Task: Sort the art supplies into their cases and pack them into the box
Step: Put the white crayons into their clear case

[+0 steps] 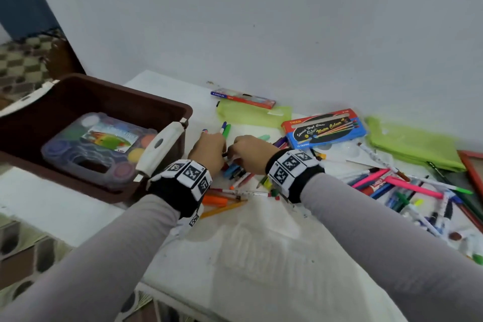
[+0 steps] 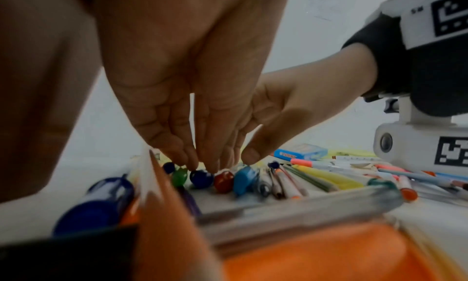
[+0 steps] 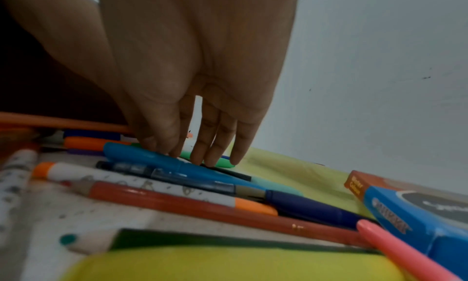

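Note:
A heap of markers and pens (image 1: 235,171) lies mid-table, and both my hands bend over it, side by side. My left hand (image 1: 207,150) points its nearly straight fingers (image 2: 192,161) down onto the ends of a dark blue marker (image 2: 201,178) and a red one (image 2: 223,181). My right hand (image 1: 251,153) rests its straight fingertips (image 3: 202,157) on a light blue marker (image 3: 142,155) and a green one (image 3: 222,163). Neither hand lifts anything. The brown box (image 1: 183,110) stands at the left with a paint set (image 1: 104,144) inside.
A blue water-colour case (image 1: 324,128) lies behind the heap, a flat pencil box (image 1: 243,98) by the wall. Two green pouches (image 1: 251,114) (image 1: 413,144) lie at the back. More pens (image 1: 407,191) are scattered at the right, beside a red-framed board (image 1: 470,165).

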